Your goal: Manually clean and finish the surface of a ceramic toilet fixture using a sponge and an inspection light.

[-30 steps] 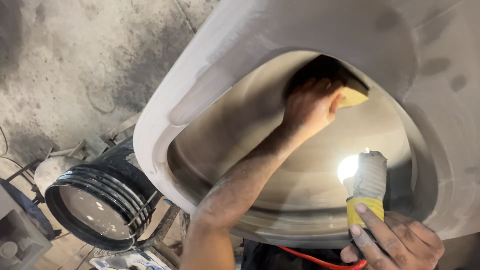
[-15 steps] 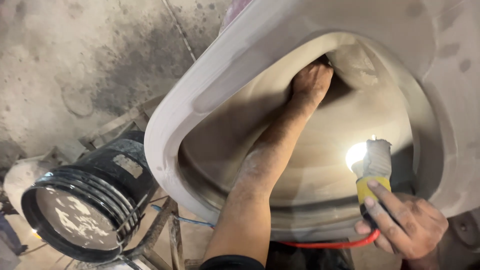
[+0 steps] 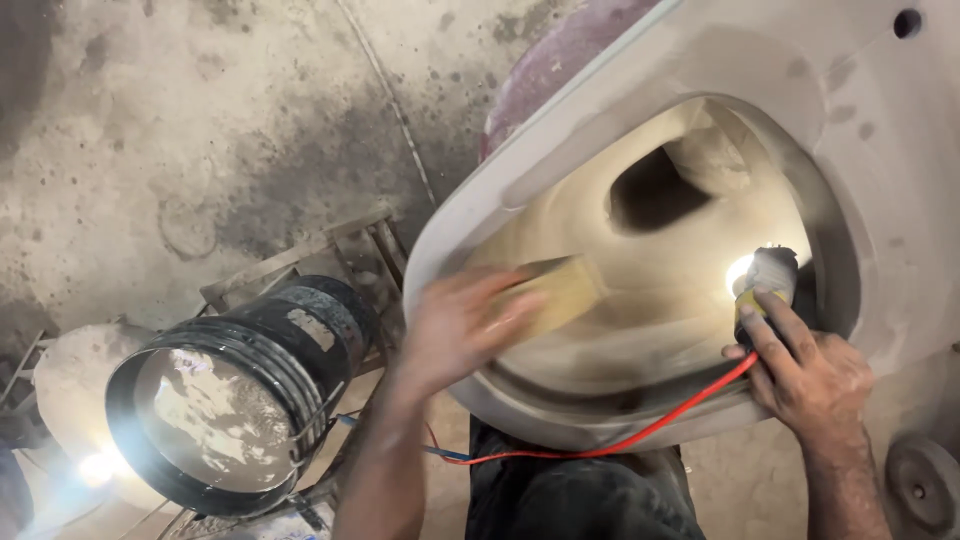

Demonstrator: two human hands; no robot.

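A large unglazed grey ceramic bowl (image 3: 640,70) lies tilted toward me, its hollow lit from inside. My left hand (image 3: 455,330), blurred by motion, grips a yellow sponge (image 3: 560,292) at the bowl's near-left inner rim. My right hand (image 3: 810,375) rests on the lower right rim and holds a lit lamp (image 3: 765,275) with a yellow grip and a red cord (image 3: 640,440), shining into the hollow. A dark drain opening (image 3: 650,190) shows deep in the bowl.
A black bucket (image 3: 230,400) of cloudy water stands at lower left on a wooden frame (image 3: 300,260). A bright light glares at the far left. A dusty stained concrete floor (image 3: 200,130) lies behind. A round grey disc (image 3: 920,485) sits at lower right.
My left hand has pulled out of the deep part of the bowl to the near-left rim, bringing the sponge along. The view shifted so the bowl sits farther right.
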